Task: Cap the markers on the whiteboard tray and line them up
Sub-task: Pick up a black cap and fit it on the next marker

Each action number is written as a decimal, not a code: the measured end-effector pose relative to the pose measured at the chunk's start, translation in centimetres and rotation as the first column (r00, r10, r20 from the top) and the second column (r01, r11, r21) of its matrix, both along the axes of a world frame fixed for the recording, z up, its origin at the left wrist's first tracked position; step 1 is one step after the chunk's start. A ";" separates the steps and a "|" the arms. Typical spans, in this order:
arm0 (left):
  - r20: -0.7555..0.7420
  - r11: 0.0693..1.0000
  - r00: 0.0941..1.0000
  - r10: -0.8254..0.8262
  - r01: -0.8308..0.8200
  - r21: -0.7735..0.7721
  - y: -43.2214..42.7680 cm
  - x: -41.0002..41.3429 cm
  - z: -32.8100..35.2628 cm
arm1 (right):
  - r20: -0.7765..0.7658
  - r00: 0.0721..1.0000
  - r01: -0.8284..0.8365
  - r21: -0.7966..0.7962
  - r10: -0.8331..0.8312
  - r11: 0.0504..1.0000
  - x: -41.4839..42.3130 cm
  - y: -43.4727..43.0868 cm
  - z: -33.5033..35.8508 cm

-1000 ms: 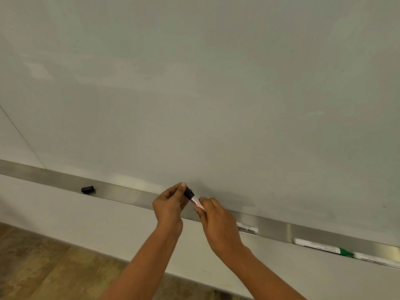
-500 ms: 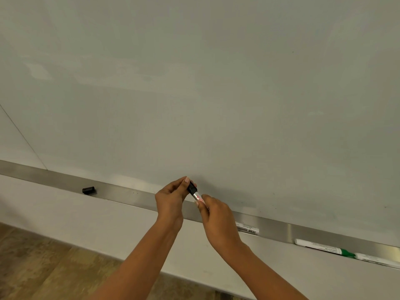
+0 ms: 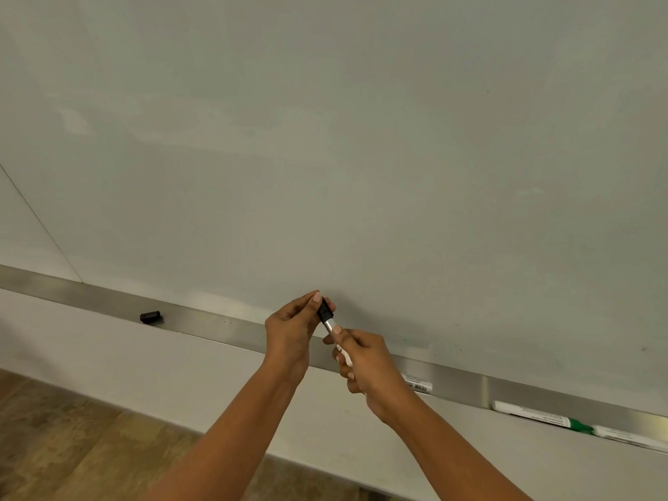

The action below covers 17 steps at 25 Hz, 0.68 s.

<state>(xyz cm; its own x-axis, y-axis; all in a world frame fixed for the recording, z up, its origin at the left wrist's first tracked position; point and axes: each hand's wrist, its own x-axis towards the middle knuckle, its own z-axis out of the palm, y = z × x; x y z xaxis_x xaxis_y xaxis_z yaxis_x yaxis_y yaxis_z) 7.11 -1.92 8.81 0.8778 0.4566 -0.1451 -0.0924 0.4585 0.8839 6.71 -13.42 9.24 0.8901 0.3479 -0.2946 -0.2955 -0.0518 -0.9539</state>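
I hold a white marker tilted in front of the whiteboard, just above the metal tray. My right hand grips its barrel. My left hand pinches the black cap sitting on the marker's upper end. A loose black cap lies on the tray to the left. On the tray right of my hands lies a white marker, partly hidden by my right wrist. Further right lie a green-capped marker and another white marker end to end.
The large whiteboard fills the upper view. Below the tray is a white wall, and wood-look flooring shows at the bottom left.
Both hands have lifted slightly and the marker has tilted more upright. The left fingers stay on the black cap at the marker's end.
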 end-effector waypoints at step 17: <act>-0.074 0.983 0.997 -0.030 0.043 0.180 0.3 0.8 -0.9 | 0.052 0.994 -0.088 -0.138 0.096 0.986 1.4 -1.2 -1.4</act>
